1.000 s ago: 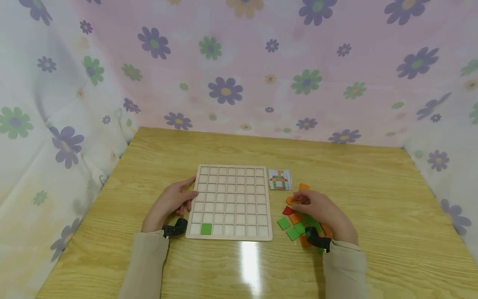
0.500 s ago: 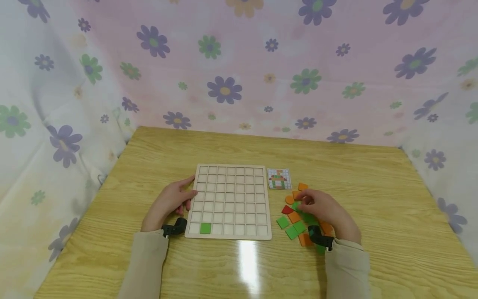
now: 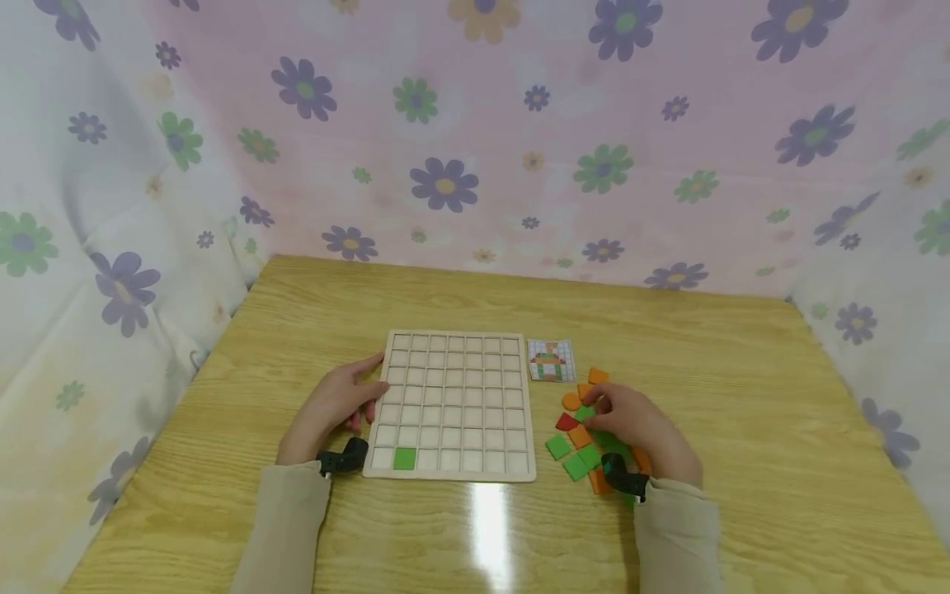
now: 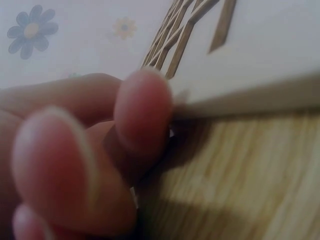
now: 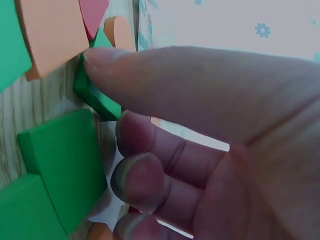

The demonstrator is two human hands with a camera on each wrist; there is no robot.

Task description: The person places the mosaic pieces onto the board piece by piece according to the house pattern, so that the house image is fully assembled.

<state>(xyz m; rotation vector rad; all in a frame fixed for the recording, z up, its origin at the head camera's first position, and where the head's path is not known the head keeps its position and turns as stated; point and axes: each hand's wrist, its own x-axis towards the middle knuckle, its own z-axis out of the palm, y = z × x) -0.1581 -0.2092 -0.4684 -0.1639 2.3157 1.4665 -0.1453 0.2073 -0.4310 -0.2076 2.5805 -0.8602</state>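
In the head view my left hand (image 3: 337,404) rests at the left edge of a wooden grid board (image 3: 456,478), its thumb at the rim. The left wrist view shows a fingertip (image 4: 145,107) right against the board's side. My right hand (image 3: 627,425) is low over a spread of coloured tiles to the right of the board. Its thumb and index fingertip pinch a small green tile (image 5: 97,100), which lies among the others. A single green square (image 3: 404,459) sits in the bottom row of the board, second cell from the left.
A pattern card (image 3: 551,360) lies beside the board's upper right corner. Around the right hand are a red piece (image 3: 566,421), an orange round piece (image 3: 570,402) and several green and orange squares (image 3: 557,447). A flowered cloth (image 3: 505,198) hangs behind the table.
My right fingers have drawn back slightly from the orange pieces and come down at the green tile, now in plain sight. My left hand keeps its place at the board.
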